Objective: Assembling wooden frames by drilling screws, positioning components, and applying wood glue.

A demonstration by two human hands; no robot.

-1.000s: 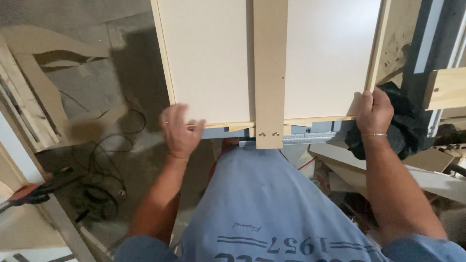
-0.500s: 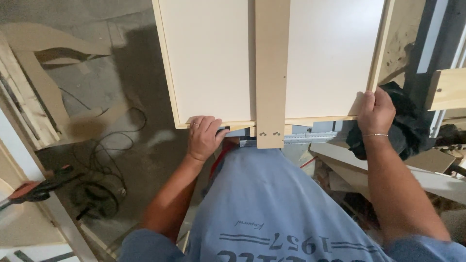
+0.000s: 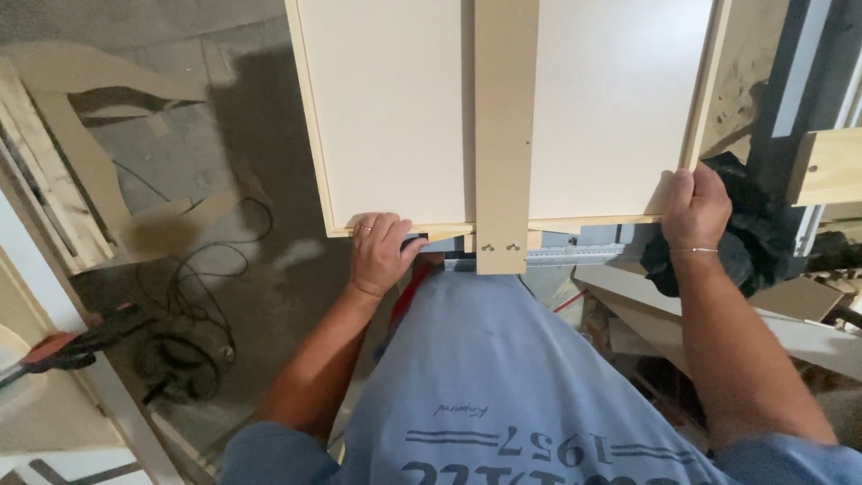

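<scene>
A large pale wooden panel (image 3: 395, 108) with a light wood frame lies flat in front of me, a wooden strip (image 3: 505, 135) running down its middle with two screws near its end. My left hand (image 3: 377, 251) grips the panel's near edge toward the left corner, fingers curled over the top. My right hand (image 3: 696, 208) holds the near right corner, fingers wrapped on the frame edge. My blue shirt fills the bottom of the view.
Concrete floor at left carries black cables (image 3: 193, 296) and curved wood offcuts (image 3: 108, 90). A red-handled clamp (image 3: 63, 346) sits on a white board at lower left. Dark cloth (image 3: 745, 260) and stacked wood pieces (image 3: 826, 166) crowd the right side.
My left hand moved right along the panel's near edge and took hold closer to the centre strip. The right hand stayed on its corner.
</scene>
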